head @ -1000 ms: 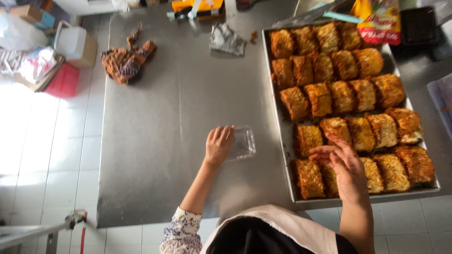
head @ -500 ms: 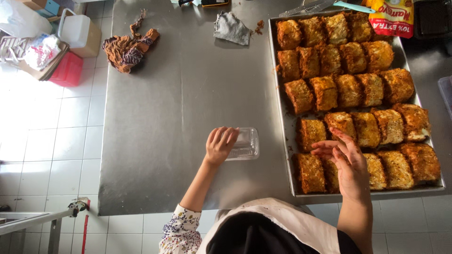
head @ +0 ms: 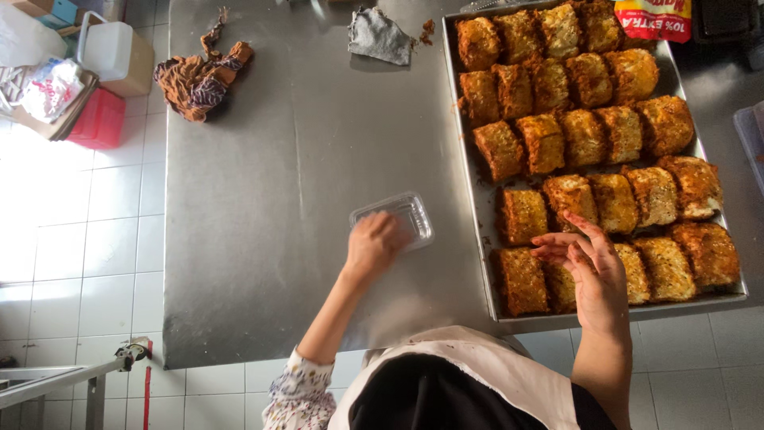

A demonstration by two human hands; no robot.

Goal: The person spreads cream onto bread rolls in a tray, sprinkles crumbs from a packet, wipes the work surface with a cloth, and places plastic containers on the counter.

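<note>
My left hand [head: 372, 245] rests on the near corner of a small clear plastic container [head: 400, 216] lying on the steel table [head: 270, 199]. My right hand [head: 590, 267] hovers with fingers spread over the near rows of a large metal tray [head: 474, 199] filled with several browned, crumb-coated cake pieces [head: 585, 135]. Its fingertips are just above a piece [head: 525, 280] in the front row. It holds nothing.
A brown patterned cloth [head: 197, 76] and a grey rag [head: 380, 35] lie at the far side of the table. A snack bag [head: 654, 17] sits beyond the tray. On the tiled floor at left stand a white jug [head: 111, 48], a red box [head: 99, 119] and bags.
The view has shifted slightly. My left hand stays on the clear container, and my right hand stays over the tray's near rows, its fingers a little more spread.
</note>
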